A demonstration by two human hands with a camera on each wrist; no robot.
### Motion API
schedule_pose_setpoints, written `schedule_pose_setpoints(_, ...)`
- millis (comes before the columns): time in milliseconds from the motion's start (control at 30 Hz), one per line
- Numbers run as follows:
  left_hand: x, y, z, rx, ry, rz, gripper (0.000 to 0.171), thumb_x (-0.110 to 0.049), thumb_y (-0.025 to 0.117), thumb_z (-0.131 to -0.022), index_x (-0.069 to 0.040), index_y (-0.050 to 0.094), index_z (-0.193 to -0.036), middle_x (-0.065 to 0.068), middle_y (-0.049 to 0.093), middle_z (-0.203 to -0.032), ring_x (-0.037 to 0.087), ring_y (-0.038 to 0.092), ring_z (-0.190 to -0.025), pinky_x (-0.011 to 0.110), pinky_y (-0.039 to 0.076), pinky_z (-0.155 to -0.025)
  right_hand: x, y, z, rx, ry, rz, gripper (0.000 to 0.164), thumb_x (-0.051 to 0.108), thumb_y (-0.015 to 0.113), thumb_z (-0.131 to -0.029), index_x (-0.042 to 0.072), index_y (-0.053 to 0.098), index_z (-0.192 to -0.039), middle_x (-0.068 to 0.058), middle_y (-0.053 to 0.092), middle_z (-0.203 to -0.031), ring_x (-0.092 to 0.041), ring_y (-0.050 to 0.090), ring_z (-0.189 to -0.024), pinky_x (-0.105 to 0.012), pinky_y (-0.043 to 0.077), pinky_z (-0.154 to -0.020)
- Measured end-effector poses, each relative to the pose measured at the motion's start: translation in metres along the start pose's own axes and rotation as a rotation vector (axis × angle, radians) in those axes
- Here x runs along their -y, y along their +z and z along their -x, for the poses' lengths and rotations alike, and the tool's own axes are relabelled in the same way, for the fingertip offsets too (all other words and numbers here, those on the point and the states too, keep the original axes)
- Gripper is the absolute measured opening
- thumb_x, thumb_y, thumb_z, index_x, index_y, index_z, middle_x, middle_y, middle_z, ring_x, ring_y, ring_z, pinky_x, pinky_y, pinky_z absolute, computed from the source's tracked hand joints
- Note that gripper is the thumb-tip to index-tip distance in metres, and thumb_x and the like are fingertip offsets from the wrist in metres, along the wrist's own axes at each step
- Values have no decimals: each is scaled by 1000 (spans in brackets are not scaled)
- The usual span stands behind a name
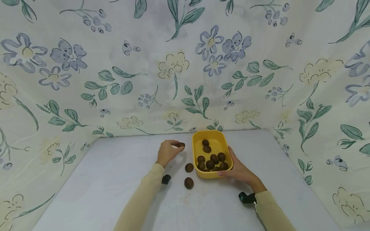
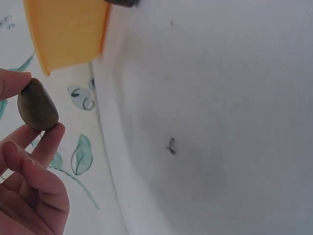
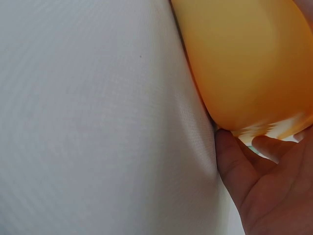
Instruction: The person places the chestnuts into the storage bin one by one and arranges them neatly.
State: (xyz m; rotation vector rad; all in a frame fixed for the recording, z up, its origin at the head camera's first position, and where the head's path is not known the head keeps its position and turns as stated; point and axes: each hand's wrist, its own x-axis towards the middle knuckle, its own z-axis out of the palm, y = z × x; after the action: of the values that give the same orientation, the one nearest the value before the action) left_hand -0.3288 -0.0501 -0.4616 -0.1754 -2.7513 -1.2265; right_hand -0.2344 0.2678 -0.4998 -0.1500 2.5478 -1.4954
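Note:
My left hand pinches a brown chestnut between thumb and fingertips, raised above the table left of a yellow plastic tub. In the left wrist view the chestnut looks smooth and teardrop-shaped. My right hand holds the tub at its near right corner, thumb at the front rim and fingers along the right side. Inside the tub lie several chestnuts, mostly gathered at the near end. Two more, a farther chestnut and a nearer chestnut, rest on the table just left of the tub.
A white-covered table carries everything. Floral cloth hangs behind it and at both sides, close to the tub's far end. Black wrist cameras, one on the left and one on the right, stick out below the hands.

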Motion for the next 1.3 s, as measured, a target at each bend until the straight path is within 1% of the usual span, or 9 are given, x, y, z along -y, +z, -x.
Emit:
schedule_pose_setpoints(233,-14,2,1,17,36,51,44,-31,83,-86,-4,74,-120,15,76,-120,35,67,-121,51,54,-102,0,0,0,0,-5,4,137,55,87,-72,27,-9,-166,-11,9,-176,-41,25,-158,-67,27,-122)
schedule_pose_setpoints(433,-24,6,2,32,44,100,41,-32,85,-85,-7,75,-117,13,76,-121,35,66,-122,50,53,-104,0,-1,0,-1,-14,1,138,54,87,-72,25,-10,-166,-13,9,-176,-41,25,-158,-67,27,-122)
schedule_pose_setpoints(633,-31,14,3,73,56,133,37,-31,85,-86,-9,76,-115,11,76,-120,35,66,-123,50,53,-104,0,0,0,-2,-1,9,138,56,87,-72,27,-9,-166,-12,10,-176,-43,25,-157,-69,27,-121)
schedule_pose_setpoints(833,-39,23,4,118,84,151,39,-34,86,-85,-11,77,-115,11,76,-124,35,64,-125,54,51,-107,2,0,1,-4,0,3,138,56,87,-72,27,-8,-167,-12,10,-176,-43,24,-158,-69,26,-121)
schedule_pose_setpoints(967,-42,29,5,151,81,152,40,-35,86,-84,-11,78,-115,10,74,-128,34,62,-129,54,49,-110,1,-1,1,-4,15,6,138,57,87,-71,26,-8,-167,-12,9,-176,-43,22,-159,-70,25,-121)
schedule_pose_setpoints(1067,-44,34,6,171,89,136,39,-35,86,-85,-12,78,-116,10,73,-129,33,59,-132,55,46,-113,1,-1,0,-8,21,5,138,57,87,-71,26,-8,-167,-12,9,-176,-43,21,-159,-70,25,-121)
schedule_pose_setpoints(1167,-47,37,7,195,108,106,38,-35,85,-86,-13,78,-116,9,74,-127,33,58,-135,55,43,-116,1,-1,1,-7,12,3,138,56,87,-71,26,-8,-167,-13,10,-176,-44,22,-158,-70,24,-121)
schedule_pose_setpoints(1233,-49,39,7,214,105,83,39,-36,85,-85,-13,78,-116,8,75,-124,32,57,-135,55,42,-117,1,-1,1,-5,9,3,139,56,88,-72,25,-9,-167,-13,10,-176,-44,23,-158,-70,24,-121)
schedule_pose_setpoints(1300,-50,41,7,236,100,56,39,-36,85,-85,-14,78,-116,6,76,-122,32,58,-133,54,44,-116,2,0,2,-3,7,-4,138,54,88,-72,25,-9,-167,-13,10,-176,-43,22,-158,-70,23,-122)
